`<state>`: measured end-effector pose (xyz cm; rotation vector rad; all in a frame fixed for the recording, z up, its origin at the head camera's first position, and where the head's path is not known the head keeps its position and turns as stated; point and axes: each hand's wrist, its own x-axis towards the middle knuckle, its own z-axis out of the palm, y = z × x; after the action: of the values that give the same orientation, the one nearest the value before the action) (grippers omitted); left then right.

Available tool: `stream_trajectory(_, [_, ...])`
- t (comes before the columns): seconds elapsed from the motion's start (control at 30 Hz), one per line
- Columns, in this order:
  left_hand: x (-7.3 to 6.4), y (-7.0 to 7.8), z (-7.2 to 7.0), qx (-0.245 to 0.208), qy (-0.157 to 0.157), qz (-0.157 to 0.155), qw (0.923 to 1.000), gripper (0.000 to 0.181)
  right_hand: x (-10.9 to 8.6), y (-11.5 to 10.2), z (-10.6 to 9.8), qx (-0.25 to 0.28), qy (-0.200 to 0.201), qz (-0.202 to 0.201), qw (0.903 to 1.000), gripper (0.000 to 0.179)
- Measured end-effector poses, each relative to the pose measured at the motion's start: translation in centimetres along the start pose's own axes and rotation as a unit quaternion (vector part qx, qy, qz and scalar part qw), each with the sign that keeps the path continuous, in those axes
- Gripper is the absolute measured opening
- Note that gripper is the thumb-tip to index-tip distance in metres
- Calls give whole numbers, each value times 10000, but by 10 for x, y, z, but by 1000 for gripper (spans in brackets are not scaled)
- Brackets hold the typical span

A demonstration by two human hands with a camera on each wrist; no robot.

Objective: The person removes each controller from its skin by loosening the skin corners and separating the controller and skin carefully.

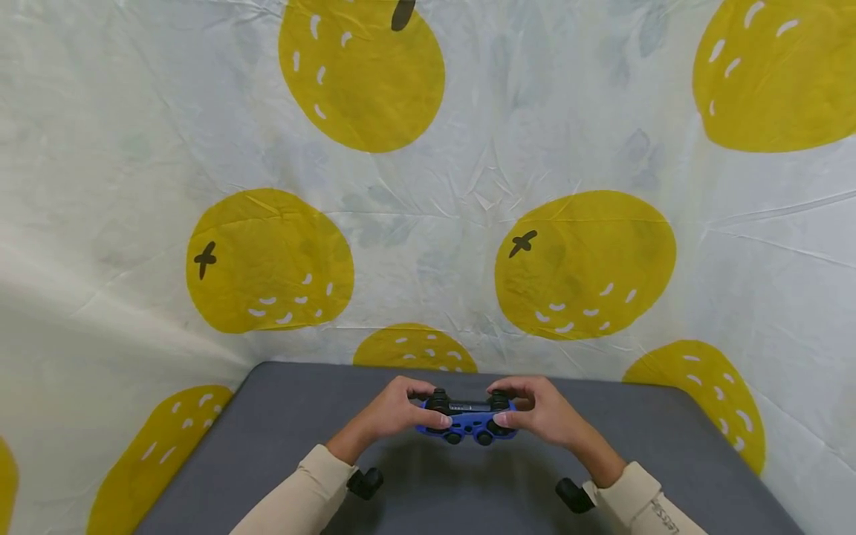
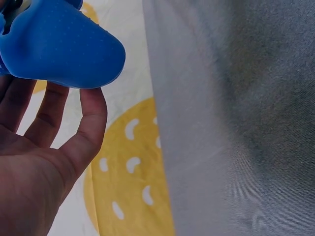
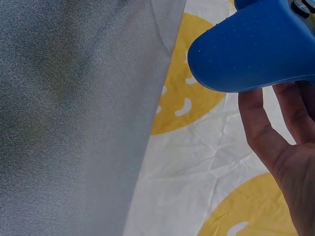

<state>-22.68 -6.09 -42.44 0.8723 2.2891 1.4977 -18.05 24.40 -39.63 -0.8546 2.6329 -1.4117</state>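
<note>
A blue gamepad sits between the two hands, held up over the table by a pinch at either end. The left hand pinches one end, its thumb on the face and its index finger bent toward the black shoulder buttons on the far edge. The right hand mirrors that pinch at the other end. Two black thumbsticks lie between the thumbs, on the edge nearer the person.

In the wrist views, fingertips of both hands touch the dotted blue left handle and right handle, with the palms well apart from them. That light hold looks like the weak point: if one pinch loosened, the pad could tip toward that side, or drop onto the grey tabletop below the hands. A thumb sliding inward might also press a button or nudge a stick unintentionally.

Behind each wrist, by the cream sleeves, is a black wrist-worn device; these could knock together if the wrists closed in. Beyond the hands rises a white sheet printed with yellow fruit.
</note>
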Motion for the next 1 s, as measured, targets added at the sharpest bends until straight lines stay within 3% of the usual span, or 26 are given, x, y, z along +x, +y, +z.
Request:
stream_trajectory(0.4, [0, 1, 2, -37, 64, -145, 9999, 27, 0, 4, -1, 231, -76, 33, 9997, 40])
stream_trajectory(0.73, [-5, 0, 4, -252, 65, -144, 9996, 26, 2, 5, 3, 643, -102, 367, 9972, 42])
stream_trajectory(1.0, [-3, -2, 5, -331, 163, -253, 9990, 27, 0, 8, 6, 529, 23, 615, 9967, 39])
